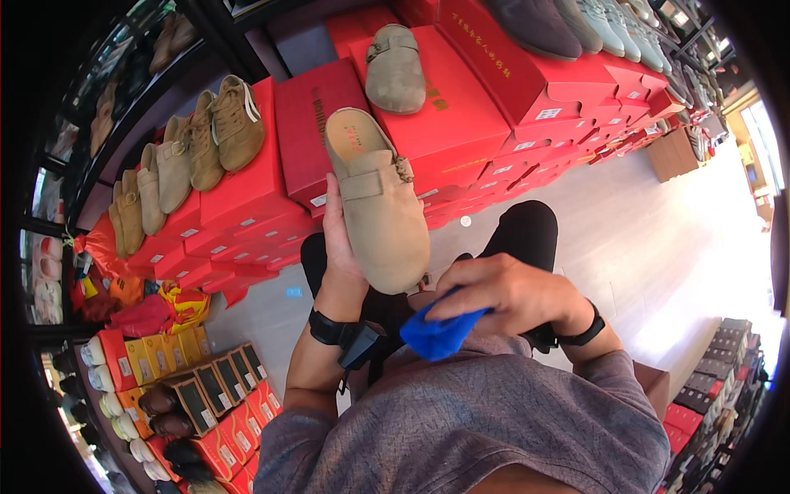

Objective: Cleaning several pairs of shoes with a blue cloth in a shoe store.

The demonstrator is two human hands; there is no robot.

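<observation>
A beige suede clog (384, 228) with a strap across its instep is gripped by my left hand (343, 241) from its left side. Its toe points down toward me and its open heel faces the shoe boxes. My right hand (509, 293) holds a folded blue cloth (443, 330) just below and right of the toe, apart from the clog. A similar clog (396, 71) in grey-beige stands on a red shoe box (460, 105) beyond. Each wrist wears a black band, and a small black device sits on the left one.
Stacked red shoe boxes (271, 231) run across in front of me, topped at left by several tan shoes (231, 126). Dark shoes (537, 28) stand at upper right. More boxed shoes (213, 395) line the lower left. Plastic bags (148, 309) lie near the grey floor (592, 216).
</observation>
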